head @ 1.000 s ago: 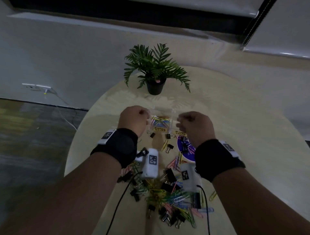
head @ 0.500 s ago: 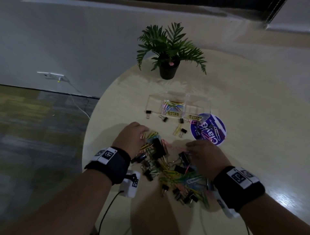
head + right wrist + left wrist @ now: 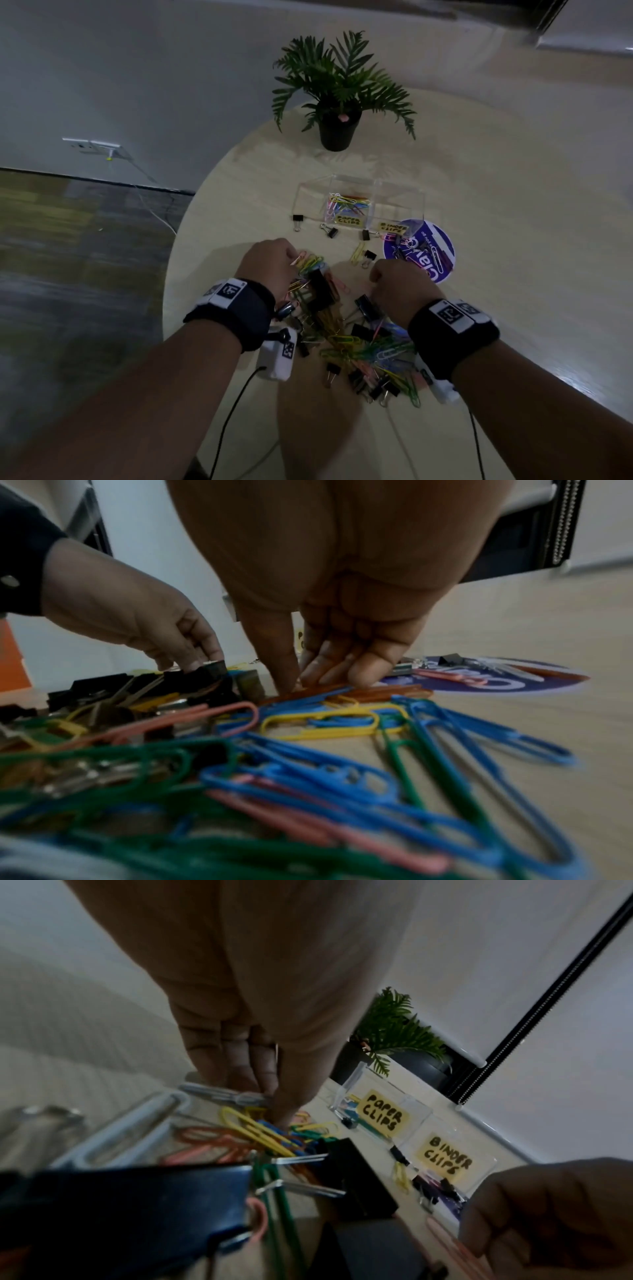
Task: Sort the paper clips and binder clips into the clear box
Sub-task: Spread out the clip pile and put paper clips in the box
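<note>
Clear box [image 3: 359, 198] lies lengthwise left-to-right beyond both hands.

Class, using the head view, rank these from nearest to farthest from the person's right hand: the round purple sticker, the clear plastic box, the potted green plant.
1. Round purple sticker: on the table just beyond the right hand, slightly to its right.
2. Clear plastic box: farther back, mid-table, behind the sticker.
3. Potted green plant: farthest, at the table's far edge.

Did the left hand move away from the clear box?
Yes. A second ago the left hand was up at the clear plastic box; now it is nearer the person, on the pile of coloured paper clips.
</note>
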Motion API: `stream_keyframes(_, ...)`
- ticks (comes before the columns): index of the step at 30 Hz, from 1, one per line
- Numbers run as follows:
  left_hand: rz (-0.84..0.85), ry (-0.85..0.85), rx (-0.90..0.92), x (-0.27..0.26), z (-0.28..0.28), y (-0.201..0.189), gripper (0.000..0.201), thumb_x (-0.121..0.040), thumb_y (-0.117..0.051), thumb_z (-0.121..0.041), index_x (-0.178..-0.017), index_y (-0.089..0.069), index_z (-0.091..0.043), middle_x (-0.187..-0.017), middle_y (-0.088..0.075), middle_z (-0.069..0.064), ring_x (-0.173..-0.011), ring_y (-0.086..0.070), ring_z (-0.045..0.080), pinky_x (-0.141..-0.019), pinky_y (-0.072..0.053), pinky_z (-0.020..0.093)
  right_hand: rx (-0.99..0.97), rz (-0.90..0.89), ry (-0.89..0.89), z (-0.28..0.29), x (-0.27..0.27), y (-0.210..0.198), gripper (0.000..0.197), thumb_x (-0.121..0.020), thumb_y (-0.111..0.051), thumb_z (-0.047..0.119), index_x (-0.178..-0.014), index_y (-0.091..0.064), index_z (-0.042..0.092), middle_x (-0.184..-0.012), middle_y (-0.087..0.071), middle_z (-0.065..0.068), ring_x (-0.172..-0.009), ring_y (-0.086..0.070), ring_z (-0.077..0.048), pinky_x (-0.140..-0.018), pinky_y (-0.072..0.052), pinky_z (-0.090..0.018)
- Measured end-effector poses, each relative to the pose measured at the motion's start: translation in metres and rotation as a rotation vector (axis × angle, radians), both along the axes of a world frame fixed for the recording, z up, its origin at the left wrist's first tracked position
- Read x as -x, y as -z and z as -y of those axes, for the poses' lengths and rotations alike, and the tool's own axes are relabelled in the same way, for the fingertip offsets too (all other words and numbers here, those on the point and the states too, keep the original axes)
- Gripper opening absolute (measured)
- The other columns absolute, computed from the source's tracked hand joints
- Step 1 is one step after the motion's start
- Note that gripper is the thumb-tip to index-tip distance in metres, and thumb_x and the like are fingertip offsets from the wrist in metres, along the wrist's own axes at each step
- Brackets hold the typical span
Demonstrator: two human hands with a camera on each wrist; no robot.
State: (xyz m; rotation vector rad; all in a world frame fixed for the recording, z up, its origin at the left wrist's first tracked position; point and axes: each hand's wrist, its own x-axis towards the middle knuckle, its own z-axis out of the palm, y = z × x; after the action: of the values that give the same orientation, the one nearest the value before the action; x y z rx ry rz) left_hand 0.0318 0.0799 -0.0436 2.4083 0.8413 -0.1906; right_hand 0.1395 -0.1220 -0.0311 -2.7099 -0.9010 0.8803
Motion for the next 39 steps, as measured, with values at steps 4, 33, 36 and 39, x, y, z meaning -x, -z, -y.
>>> stream_keyframes(4,-0.022,0.107,-0.105,-0.011,0.005,-0.005,0.013,-0.084,-0.063,-0.021,-0.094,-0.070,-0.015,-0.098,-0.069,0.008,-0.092,-0.062,0.028,-0.078,-0.051,0.036,0.024,0.027,-0.022,-0.003,0.001,0.001,0.011,-0.086,-0.052,0.016,-0.094,-0.057,0.013,-0.100,-0.055,-0.009,-0.088,-0.054,-0.028,-0.069,-0.038,-0.031)
stream_keyframes(33,-0.062,0.078,0.015,-0.025,0.011,-0.006,0.020,-0.078,-0.070,-0.011,-0.073,-0.061,-0.028,-0.090,-0.067,-0.001,-0.088,-0.064,0.024,-0.078,-0.052,0.033,0.106,0.207,-0.274,-0.035,-0.032,-0.006,0.025,-0.086,-0.049,0.012,-0.105,-0.062,0.001,-0.105,-0.062,-0.020,-0.094,-0.062,-0.038,-0.066,-0.040,-0.034)
stream_keyframes(36,-0.026,0.037,0.040,-0.021,0.009,-0.006,0.016,-0.075,-0.072,-0.017,-0.080,-0.064,-0.030,-0.083,-0.070,-0.007,-0.084,-0.065,0.019,-0.078,-0.054,0.037,0.017,0.179,-0.237,-0.031,-0.028,-0.008,0.021,-0.086,-0.047,0.013,-0.094,-0.067,0.010,-0.097,-0.069,-0.013,-0.091,-0.063,-0.033,-0.067,-0.039,-0.030)
stream_keyframes(39,0.052,-0.008,0.066,-0.022,0.007,-0.010,0.012,-0.074,-0.073,-0.021,-0.082,-0.071,-0.029,-0.077,-0.072,-0.011,-0.082,-0.066,0.011,-0.080,-0.054,0.033,-0.097,0.101,-0.106,-0.023,-0.029,-0.007,0.013,-0.084,-0.052,0.017,-0.087,-0.064,0.021,-0.095,-0.068,-0.006,-0.092,-0.061,-0.029,-0.069,-0.039,-0.027)
